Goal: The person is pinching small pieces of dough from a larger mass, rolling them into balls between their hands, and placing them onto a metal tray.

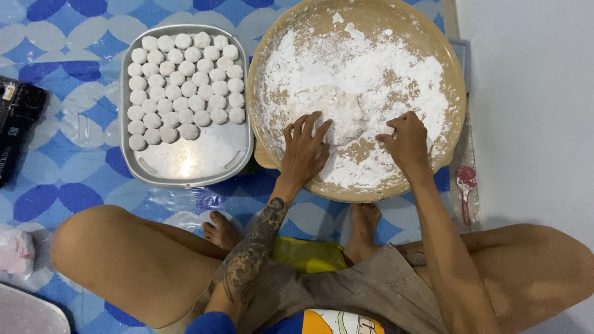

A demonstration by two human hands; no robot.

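We sit cross-legged on the floor, and most of what we see beneath us is a plastic mat [80, 179] printed with blue and pale overlapping petal shapes. Its surface shines where light falls on it. Along the right edge of the frame a plain white wall [532, 105] rises straight from the floor.

In the upper centre of the frame lies a large round tan tray [455, 80], wide and shallow, its bed spread with white flour [365, 74] that thins to bare patches near the lower rim. A pale lump of dough [343, 114] sits in the flour at the middle, between our hands.

Our left hand [304, 150] rests palm down on the flour, fingers spread wide and flat, gripping nothing; its fingertips reach the edge of the dough. Our right hand [407, 139] is at the lower right of the flour, fingers curled inward; whether they pinch a bit of dough or flour we cannot tell.

In the upper left, just beside the round tray, is a rectangular metal tray [185, 161] with rows of small white floured dough balls [182, 83] filling its upper part, the lower part bare and gleaming.

A pink spoon [466, 185] lies on the mat by the wall, at the right. A dark object [15, 124] sits at the left edge.
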